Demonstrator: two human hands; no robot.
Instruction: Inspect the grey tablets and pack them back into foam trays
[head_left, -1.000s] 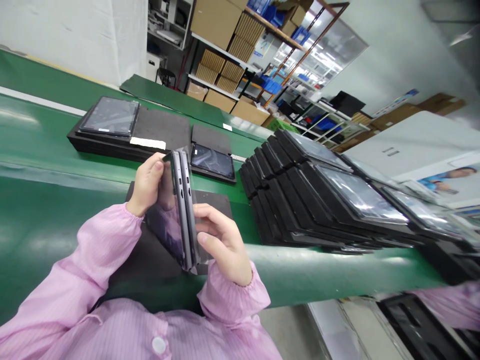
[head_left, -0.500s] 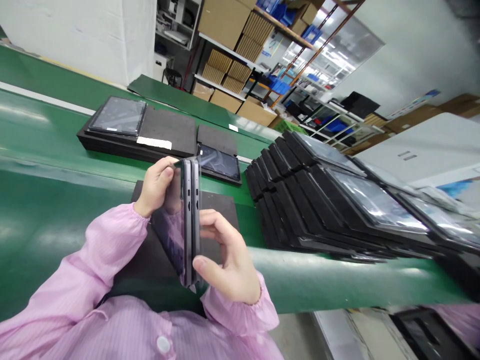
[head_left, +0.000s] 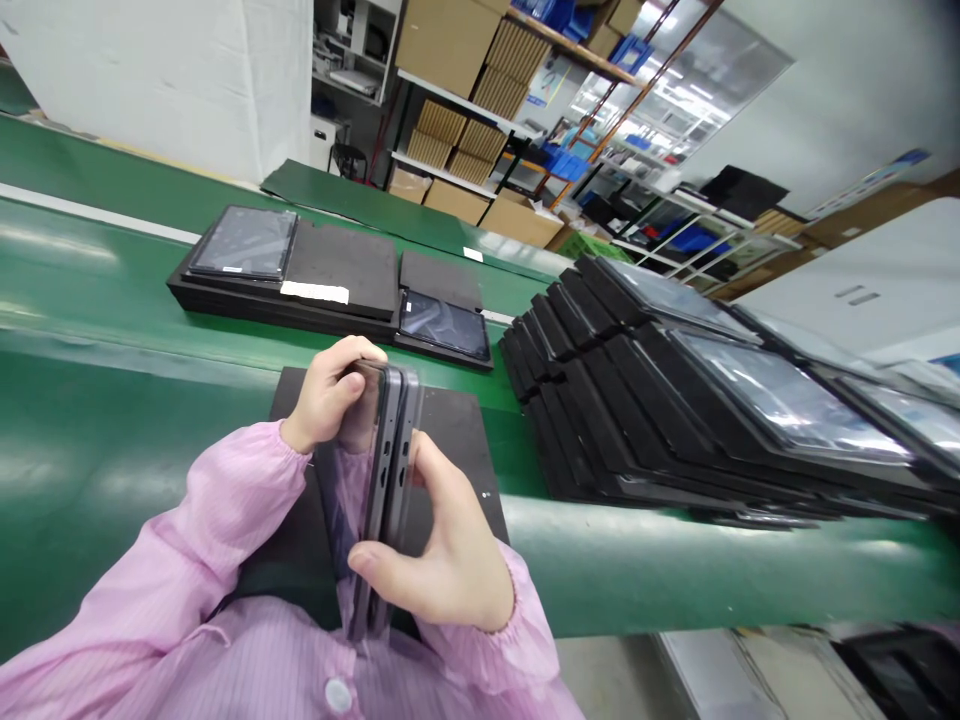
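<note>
Two grey tablets stand on edge, pressed side by side, above a black foam pad on the green bench. My left hand grips their top corner, fingers curled over the edge. My right hand wraps round their lower edge, thumb across the sides. Both wrists wear pink sleeves.
A leaning row of black foam trays with bagged tablets fills the right side of the bench. Flat black trays with two tablets lie further back on the green conveyor. Shelves with cardboard boxes stand behind.
The pair of tablets has come lower and closer to my body. My right hand slid down to their lower edge, and my left hand closed further over the top.
</note>
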